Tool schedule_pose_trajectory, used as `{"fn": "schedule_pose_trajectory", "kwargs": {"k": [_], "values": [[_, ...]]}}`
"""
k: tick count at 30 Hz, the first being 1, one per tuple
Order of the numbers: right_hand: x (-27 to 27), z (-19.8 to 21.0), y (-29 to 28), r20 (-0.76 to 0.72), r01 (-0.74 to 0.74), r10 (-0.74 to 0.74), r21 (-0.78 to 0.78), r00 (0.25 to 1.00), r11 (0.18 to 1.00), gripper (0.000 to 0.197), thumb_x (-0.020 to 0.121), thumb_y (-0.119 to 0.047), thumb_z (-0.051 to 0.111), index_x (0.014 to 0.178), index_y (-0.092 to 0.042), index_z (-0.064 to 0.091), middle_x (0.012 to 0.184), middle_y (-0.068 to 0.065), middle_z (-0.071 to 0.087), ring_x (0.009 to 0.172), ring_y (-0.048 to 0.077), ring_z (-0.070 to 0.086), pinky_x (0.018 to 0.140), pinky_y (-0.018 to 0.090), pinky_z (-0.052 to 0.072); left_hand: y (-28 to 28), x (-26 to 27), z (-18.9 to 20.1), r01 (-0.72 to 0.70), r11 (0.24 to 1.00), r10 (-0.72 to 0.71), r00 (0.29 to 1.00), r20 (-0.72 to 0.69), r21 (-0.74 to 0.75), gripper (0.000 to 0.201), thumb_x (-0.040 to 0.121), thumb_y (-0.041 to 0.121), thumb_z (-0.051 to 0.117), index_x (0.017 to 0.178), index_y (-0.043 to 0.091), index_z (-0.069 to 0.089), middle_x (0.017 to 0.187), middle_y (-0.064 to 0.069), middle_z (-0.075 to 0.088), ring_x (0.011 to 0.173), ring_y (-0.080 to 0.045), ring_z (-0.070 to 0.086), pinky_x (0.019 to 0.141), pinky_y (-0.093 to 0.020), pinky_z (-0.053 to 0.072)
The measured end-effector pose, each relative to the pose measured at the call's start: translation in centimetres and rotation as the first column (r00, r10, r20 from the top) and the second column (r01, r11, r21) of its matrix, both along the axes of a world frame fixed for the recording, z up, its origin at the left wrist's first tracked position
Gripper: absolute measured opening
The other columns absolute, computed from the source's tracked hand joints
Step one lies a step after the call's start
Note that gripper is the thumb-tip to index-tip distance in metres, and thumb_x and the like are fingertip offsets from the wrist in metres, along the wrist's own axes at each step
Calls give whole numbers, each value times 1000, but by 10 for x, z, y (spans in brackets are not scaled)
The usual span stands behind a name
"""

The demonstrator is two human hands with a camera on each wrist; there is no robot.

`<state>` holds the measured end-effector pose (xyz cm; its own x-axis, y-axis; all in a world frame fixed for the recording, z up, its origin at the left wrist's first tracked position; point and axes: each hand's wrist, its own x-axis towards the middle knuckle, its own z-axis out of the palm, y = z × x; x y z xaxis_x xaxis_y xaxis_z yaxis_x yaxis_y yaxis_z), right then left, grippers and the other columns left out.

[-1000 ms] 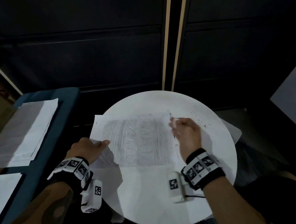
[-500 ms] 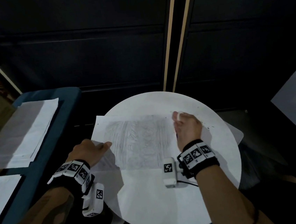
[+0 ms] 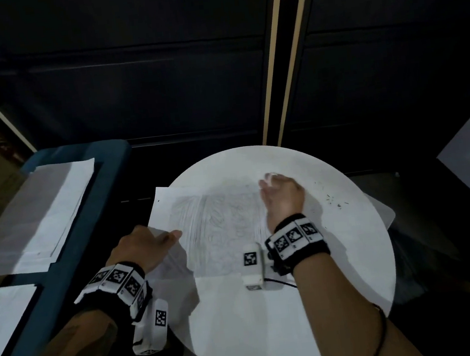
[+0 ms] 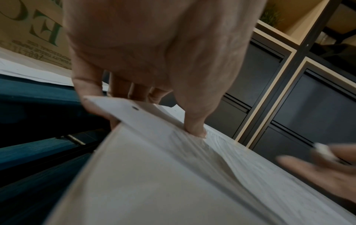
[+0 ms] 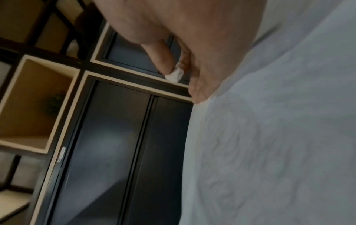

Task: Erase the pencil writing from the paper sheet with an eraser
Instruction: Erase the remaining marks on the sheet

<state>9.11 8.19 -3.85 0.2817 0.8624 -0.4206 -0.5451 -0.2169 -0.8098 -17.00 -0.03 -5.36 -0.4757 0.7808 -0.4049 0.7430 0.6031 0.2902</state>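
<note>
A paper sheet (image 3: 222,237) covered with grey pencil scribbles lies on a round white table (image 3: 273,333). My left hand (image 3: 145,245) pinches the sheet's left edge, which hangs past the table rim. In the left wrist view its thumb (image 4: 194,121) presses on top of the paper sheet (image 4: 154,175) while the fingers curl beneath it. My right hand (image 3: 282,196) rests at the sheet's far right corner and pinches a small white eraser (image 3: 271,176). The eraser (image 5: 174,74) shows between thumb and fingertip, just above the paper sheet (image 5: 279,137).
Dark eraser crumbs (image 3: 334,199) dot the table right of the sheet. A stack of papers (image 3: 37,216) lies on a blue bench at the left, with another sheet (image 3: 5,318) nearer me. Dark cabinet doors (image 5: 125,137) stand behind the table.
My right hand has slid with the eraser along the sheet's right side toward its far corner. The left hand keeps its hold on the left edge.
</note>
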Motion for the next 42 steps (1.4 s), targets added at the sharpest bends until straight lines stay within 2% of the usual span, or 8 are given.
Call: {"fn": "schedule_pose_trajectory", "kwargs": {"k": [5, 9, 13, 16, 21, 27, 35, 42], "values": [[-11, 4, 4, -220, -48, 18, -132, 975, 990, 14, 102, -2, 43, 103, -6, 57, 111, 14, 62, 103, 29, 64, 90, 33, 49, 0, -3, -6, -22, 1000, 21, 999, 24, 8, 97, 84, 83, 59, 144, 8, 48, 136, -19, 62, 120, -40, 62, 93, -44, 53], [41, 2, 12, -1, 109, -111, -141, 994, 984, 25, 107, -14, 39, 85, -19, 49, 111, 13, 61, 76, 12, 56, 83, 29, 51, 1, -6, -9, -19, 1000, 18, 998, 61, 12, 104, 82, 84, 59, 151, 8, 43, 144, -17, 59, 127, -40, 58, 98, -44, 52], [42, 11, 8, -9, 117, -118, -84, 993, 990, 20, 106, -15, 42, 108, -15, 62, 148, 25, 54, 131, 37, 58, 117, 47, 38, 3, -8, -9, -19, 1000, 18, 997, 78, 15, 104, 82, 83, 61, 151, 8, 43, 144, -17, 59, 127, -40, 58, 99, -43, 52], [6, 13, -3, -157, 18, -22, -24, 987, 1000, 27, 103, -2, 45, 128, -3, 57, 131, 16, 66, 122, 32, 65, 109, 38, 50, 3, -9, -10, -21, 1000, 19, 996, 86, 17, 103, 80, 85, 61, 148, 10, 46, 140, -16, 62, 124, -39, 60, 98, -44, 53], [2, 8, -3, -211, 31, -52, -104, 976, 994, 18, 101, -1, 39, 105, -3, 57, 117, 16, 65, 109, 32, 67, 98, 38, 52, 1, -5, -8, -37, 999, 36, 995, 97, 13, 105, 82, 83, 61, 153, 9, 40, 146, -17, 57, 129, -39, 57, 98, -43, 51], [45, 21, 14, -33, 199, -203, -98, 979, 975, 36, 106, -8, 43, 136, 8, 55, 147, 26, 54, 136, 42, 52, 113, 48, 43, 4, -10, -11, -40, 999, 38, 994, 101, 9, 109, 79, 86, 61, 153, 9, 41, 147, -16, 57, 129, -38, 58, 95, -40, 52], [10, 6, -23, -192, -11, -4, -78, 981, 997, 15, 98, 3, 46, 100, -2, 60, 107, 13, 66, 88, 23, 66, 83, 34, 51, 2, -10, -9, -48, 999, 47, 992, 114, 12, 110, 76, 89, 61, 151, 10, 45, 143, -16, 60, 125, -39, 60, 98, -44, 53], [89, 25, -27, 32, 91, -91, -5, 995, 996, 24, 101, -10, 54, 121, -2, 66, 122, 6, 73, 118, 19, 66, 100, 31, 48, 0, 0, 0, -15, 1000, 15, 999, 30, -3, 103, 84, 84, 57, 154, 10, 42, 146, -19, 57, 128, -40, 58, 101, -46, 52]]}}
